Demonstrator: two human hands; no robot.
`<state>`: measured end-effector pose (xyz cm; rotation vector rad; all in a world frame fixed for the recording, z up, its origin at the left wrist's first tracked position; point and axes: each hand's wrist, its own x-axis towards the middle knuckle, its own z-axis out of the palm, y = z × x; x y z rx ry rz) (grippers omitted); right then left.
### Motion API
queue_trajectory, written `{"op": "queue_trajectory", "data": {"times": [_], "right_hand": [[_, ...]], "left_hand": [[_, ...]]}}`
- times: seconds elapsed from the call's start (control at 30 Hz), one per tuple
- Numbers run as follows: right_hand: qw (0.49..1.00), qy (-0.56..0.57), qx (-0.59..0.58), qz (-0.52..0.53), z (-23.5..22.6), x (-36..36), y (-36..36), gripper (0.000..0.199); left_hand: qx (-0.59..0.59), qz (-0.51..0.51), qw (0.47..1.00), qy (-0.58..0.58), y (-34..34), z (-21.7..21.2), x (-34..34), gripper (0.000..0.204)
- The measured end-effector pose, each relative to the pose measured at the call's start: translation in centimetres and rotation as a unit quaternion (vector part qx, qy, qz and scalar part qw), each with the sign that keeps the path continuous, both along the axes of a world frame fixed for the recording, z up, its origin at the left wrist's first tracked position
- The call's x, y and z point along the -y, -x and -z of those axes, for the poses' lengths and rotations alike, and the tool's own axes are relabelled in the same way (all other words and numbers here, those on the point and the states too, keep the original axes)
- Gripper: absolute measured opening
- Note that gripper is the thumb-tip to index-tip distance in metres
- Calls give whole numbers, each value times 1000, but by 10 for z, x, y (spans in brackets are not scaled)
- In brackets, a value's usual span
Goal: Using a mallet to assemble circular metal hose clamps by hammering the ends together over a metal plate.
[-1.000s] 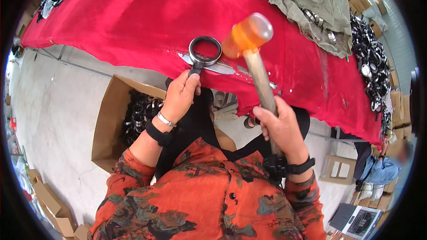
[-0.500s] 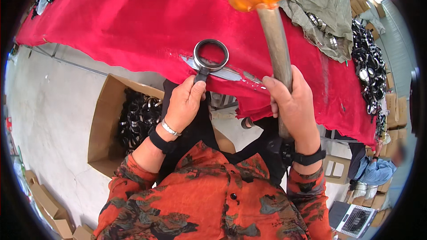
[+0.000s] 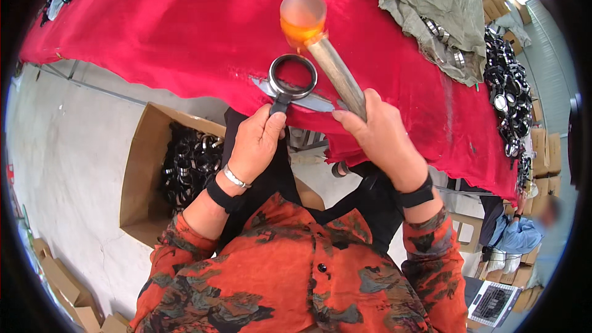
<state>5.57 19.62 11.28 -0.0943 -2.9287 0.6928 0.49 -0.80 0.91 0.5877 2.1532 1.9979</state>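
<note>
While the left hand point(image 3: 256, 142) pinches the dark tab of a metal ring point(image 3: 292, 75) between thumb and curled fingers point(image 3: 275, 124), the ring lies flat on a grey plate point(image 3: 314, 102) at the counter's point(image 3: 185, 31) near edge, over red cloth. At three o'clock from that hand, the right hand point(image 3: 379, 139) has its fingers wrapped tight around a mallet's point(image 3: 324, 55) wooden handle; the orange head hangs just beyond the ring at its twelve o'clock, whether touching the cloth I cannot tell. At seven o'clock from the ring, below the counter, an open carton point(image 3: 139, 172) holds many dark rings. More rings heap at the counter's two o'clock end beside an olive cloth point(image 3: 431, 0).
</note>
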Motion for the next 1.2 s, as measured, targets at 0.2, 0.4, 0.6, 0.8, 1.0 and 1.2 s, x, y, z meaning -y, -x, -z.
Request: {"op": "queue_trajectory", "data": {"times": [0.2,0.4,0.6,0.8,1.0,1.2], "right_hand": [[996,83,-29,-16,-52,25,-6,42],[992,-67,27,-100,-14,17,-18,46],[996,69,23,-47,-25,24,-54,39],[944,279,106,142,18,-3,-94,31],[951,279,14,135,17,-1,-99,34],[872,454,123,135,5,3,-78,31]], "left_hand": [[-9,-32,999,43,-5,6,9,33],[3,-16,1000,27,0,4,3,32],[1,-35,998,46,-1,1,8,33],[38,-15,999,22,5,-3,3,35],[16,-10,999,31,1,1,2,34],[19,-9,999,46,-1,0,5,34]]}}
